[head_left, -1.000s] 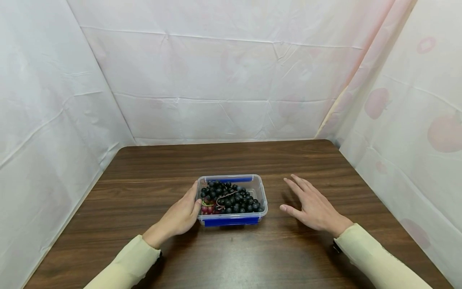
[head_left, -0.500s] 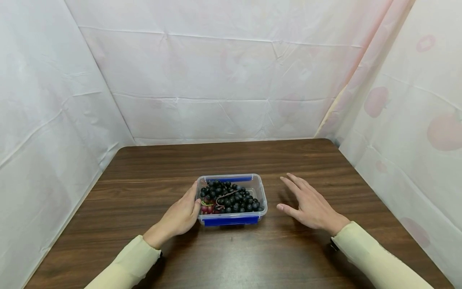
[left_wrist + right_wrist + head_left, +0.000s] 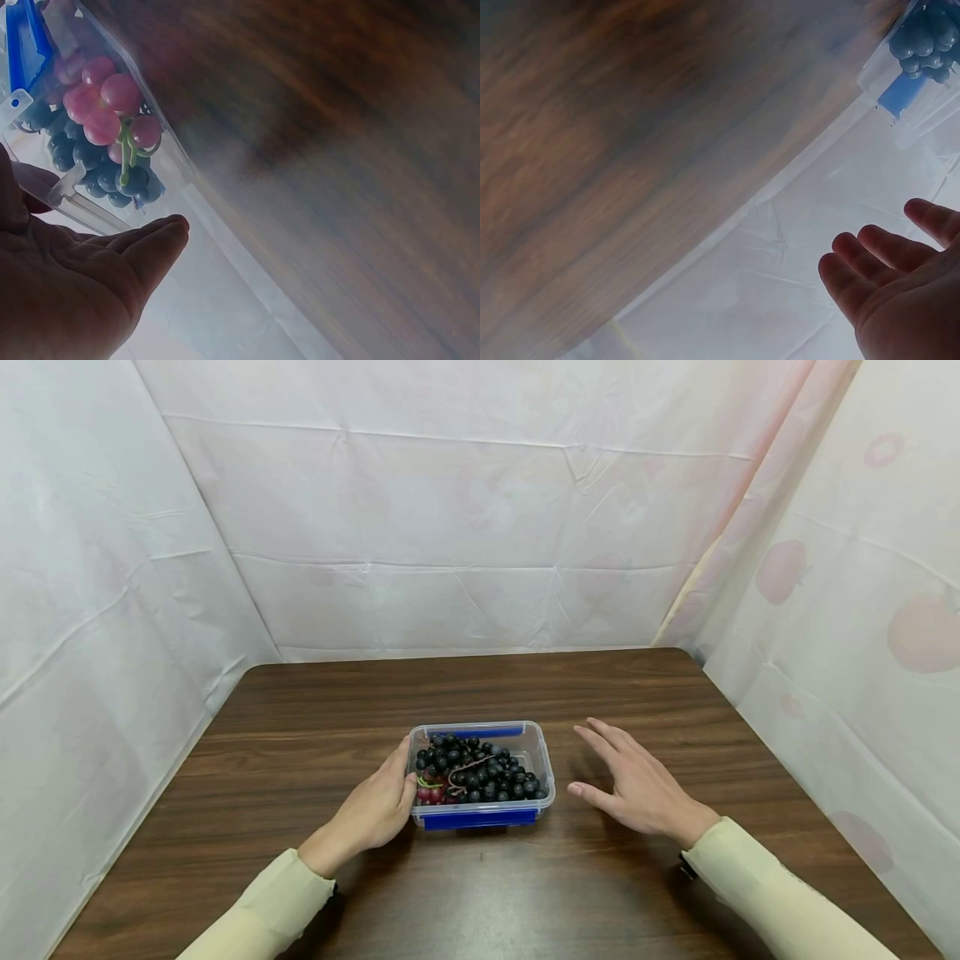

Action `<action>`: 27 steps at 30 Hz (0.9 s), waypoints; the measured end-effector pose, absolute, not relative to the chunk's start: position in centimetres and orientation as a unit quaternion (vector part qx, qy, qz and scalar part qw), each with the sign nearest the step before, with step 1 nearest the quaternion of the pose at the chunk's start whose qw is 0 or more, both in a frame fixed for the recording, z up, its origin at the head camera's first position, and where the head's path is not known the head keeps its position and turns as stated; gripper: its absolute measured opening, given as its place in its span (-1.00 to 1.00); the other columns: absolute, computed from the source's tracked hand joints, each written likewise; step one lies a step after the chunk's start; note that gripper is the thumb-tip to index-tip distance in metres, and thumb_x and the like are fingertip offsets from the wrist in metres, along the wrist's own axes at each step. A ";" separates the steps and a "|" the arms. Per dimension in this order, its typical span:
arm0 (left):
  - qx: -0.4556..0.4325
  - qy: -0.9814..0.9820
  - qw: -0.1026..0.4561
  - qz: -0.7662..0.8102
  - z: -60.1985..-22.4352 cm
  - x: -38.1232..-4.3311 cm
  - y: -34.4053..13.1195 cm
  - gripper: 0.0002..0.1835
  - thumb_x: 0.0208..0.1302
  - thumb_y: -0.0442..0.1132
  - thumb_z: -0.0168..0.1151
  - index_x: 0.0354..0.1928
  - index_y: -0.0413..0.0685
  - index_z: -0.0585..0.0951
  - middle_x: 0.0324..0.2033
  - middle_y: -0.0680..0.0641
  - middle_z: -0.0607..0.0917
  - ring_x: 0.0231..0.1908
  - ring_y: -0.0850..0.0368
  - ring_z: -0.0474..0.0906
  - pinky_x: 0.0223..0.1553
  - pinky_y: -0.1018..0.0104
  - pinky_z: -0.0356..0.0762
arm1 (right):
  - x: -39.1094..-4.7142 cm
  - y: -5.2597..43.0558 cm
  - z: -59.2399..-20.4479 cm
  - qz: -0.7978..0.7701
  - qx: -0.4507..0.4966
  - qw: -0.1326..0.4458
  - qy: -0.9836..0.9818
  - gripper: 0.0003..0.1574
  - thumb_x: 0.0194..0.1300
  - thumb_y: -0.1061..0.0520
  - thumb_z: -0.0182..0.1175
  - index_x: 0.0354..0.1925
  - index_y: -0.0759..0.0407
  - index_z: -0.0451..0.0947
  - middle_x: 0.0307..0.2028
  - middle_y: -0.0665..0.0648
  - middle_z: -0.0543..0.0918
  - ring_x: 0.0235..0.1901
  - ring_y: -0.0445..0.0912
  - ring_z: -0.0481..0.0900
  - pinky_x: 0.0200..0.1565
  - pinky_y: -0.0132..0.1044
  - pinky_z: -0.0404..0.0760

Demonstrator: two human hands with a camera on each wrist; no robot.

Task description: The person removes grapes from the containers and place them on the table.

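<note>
Grapes of 2 colours are contained in an open-topped clear plastic food box [image 3: 534,750], which is set at the middle of the wood-grain tabletop [image 3: 480,893], between the 2 hands. Most of the box is filled by black grapes [image 3: 489,791], crossed by a thin brownish stem [image 3: 475,766]; at the near left corner, red grapes [image 3: 426,794] are seen with a short green stem [image 3: 430,782]. Some bare floor is left at the far right. Blue latches are fitted on 2 sides: a near latch [image 3: 480,819] and a far latch [image 3: 480,732].

The left grip [image 3: 377,806], a bare hand, is laid against the left wall of the box, with fingers extended along it and the thumb placed apart at the rim; how firmly it is pressed cannot be told. The right grip [image 3: 633,781] is held well to the right of the box, touching nothing of it, with fingers spread and the thumb apart. Both arms are covered by pale yellow sleeves [image 3: 780,889]. The tabletop is enclosed by a white curtain [image 3: 465,527] at left, far side and right, printed with faded pink fruit at right.
</note>
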State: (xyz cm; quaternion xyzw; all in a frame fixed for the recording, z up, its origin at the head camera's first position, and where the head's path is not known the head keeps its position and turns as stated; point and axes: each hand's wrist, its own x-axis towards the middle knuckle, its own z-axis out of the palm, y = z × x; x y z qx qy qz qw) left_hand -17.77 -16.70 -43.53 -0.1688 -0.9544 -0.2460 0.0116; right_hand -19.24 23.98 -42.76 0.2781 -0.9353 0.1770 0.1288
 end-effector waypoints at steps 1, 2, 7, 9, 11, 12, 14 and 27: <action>-0.169 -0.955 0.012 -0.245 -43.5 -17.8 -16.7 -0.29 0.64 -0.15 -0.16 0.63 -0.26 -0.13 0.56 -0.31 0.11 0.46 -0.21 0.24 0.39 -0.15 0.30 | -19.2 23.9 -42.7 0.177 0.280 0.130 -0.934 0.06 0.34 -0.44 0.21 0.61 -0.09 0.13 0.55 0.16 0.20 0.47 0.16 0.23 0.30 0.26 0.38; -0.168 -0.955 0.012 -0.244 -43.5 -17.8 -16.7 -0.29 0.64 -0.15 -0.16 0.63 -0.26 -0.13 0.56 -0.31 0.11 0.46 -0.21 0.24 0.39 -0.15 0.30 | -19.3 23.8 -42.7 0.178 0.282 0.132 -0.934 0.06 0.34 -0.44 0.21 0.61 -0.09 0.14 0.54 0.16 0.21 0.47 0.16 0.24 0.29 0.26 0.39; -0.167 -0.955 0.014 -0.245 -43.5 -17.7 -16.6 -0.29 0.63 -0.16 -0.14 0.62 -0.28 -0.10 0.55 -0.33 0.13 0.45 -0.23 0.24 0.39 -0.16 0.30 | -19.3 23.4 -42.7 0.178 0.288 0.138 -0.931 0.05 0.33 -0.44 0.21 0.60 -0.11 0.16 0.53 0.14 0.24 0.45 0.13 0.27 0.30 0.22 0.40; -0.167 -0.955 0.015 -0.244 -43.5 -17.7 -16.6 -0.29 0.63 -0.16 -0.14 0.62 -0.29 -0.10 0.55 -0.34 0.14 0.45 -0.24 0.24 0.39 -0.16 0.29 | -19.3 23.3 -42.6 0.178 0.292 0.143 -0.929 0.05 0.33 -0.44 0.22 0.59 -0.09 0.18 0.52 0.14 0.25 0.44 0.13 0.28 0.29 0.20 0.41; -0.167 -0.956 0.016 -0.242 -43.5 -17.7 -16.6 -0.30 0.63 -0.17 -0.14 0.62 -0.29 -0.09 0.54 -0.35 0.15 0.45 -0.24 0.25 0.39 -0.16 0.30 | -19.3 23.1 -42.6 0.178 0.296 0.147 -0.927 0.05 0.33 -0.43 0.22 0.58 -0.06 0.19 0.52 0.15 0.26 0.44 0.13 0.29 0.29 0.19 0.42; -0.167 -0.956 0.017 -0.241 -43.5 -17.7 -16.6 -0.30 0.63 -0.17 -0.14 0.62 -0.29 -0.09 0.54 -0.35 0.15 0.45 -0.24 0.25 0.39 -0.16 0.30 | -19.3 23.1 -42.6 0.178 0.297 0.148 -0.926 0.04 0.33 -0.43 0.22 0.58 -0.04 0.20 0.51 0.15 0.26 0.44 0.12 0.29 0.29 0.19 0.42; -0.168 -0.956 0.018 -0.240 -43.5 -17.7 -16.6 -0.30 0.63 -0.17 -0.15 0.62 -0.30 -0.09 0.53 -0.36 0.16 0.45 -0.24 0.25 0.39 -0.16 0.30 | -19.3 22.9 -42.5 0.179 0.299 0.148 -0.926 0.04 0.34 -0.43 0.22 0.58 -0.04 0.21 0.51 0.15 0.27 0.44 0.12 0.29 0.28 0.20 0.43; -0.165 -0.957 0.024 -0.237 -43.7 -17.6 -16.5 -0.30 0.63 -0.15 -0.15 0.62 -0.30 -0.09 0.52 -0.37 0.19 0.43 -0.26 0.29 0.35 -0.18 0.34 | -19.2 21.8 -41.8 0.179 0.305 0.139 -0.925 0.03 0.33 -0.49 0.17 0.58 -0.12 0.19 0.51 0.09 0.27 0.44 0.09 0.29 0.26 0.19 0.46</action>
